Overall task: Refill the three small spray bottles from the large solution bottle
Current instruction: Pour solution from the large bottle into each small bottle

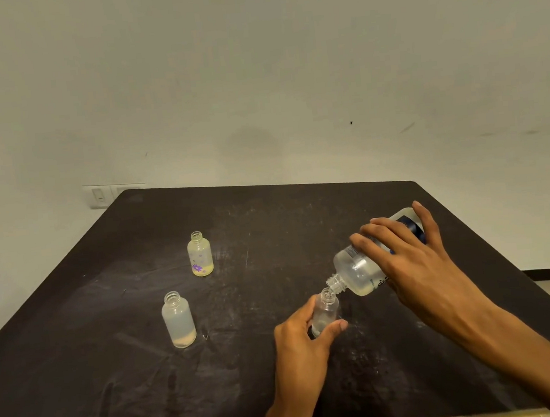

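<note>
My right hand (410,262) grips the large clear solution bottle (356,269), tipped down to the left with its open neck touching the mouth of a small clear bottle (327,309). My left hand (304,335) holds that small bottle upright on the dark table (115,375). Two other small bottles stand uncapped to the left. The frosted bottle (178,320) has a little pale liquid at its bottom. The flower-printed bottle (200,254), farther back, holds a shallow layer of yellowish liquid. No caps or spray heads are visible.
The black tabletop ends at a rounded far edge against a pale wall (254,76). A wall switch plate (99,196) sits behind the table's far left corner. Floor shows past the table's right side.
</note>
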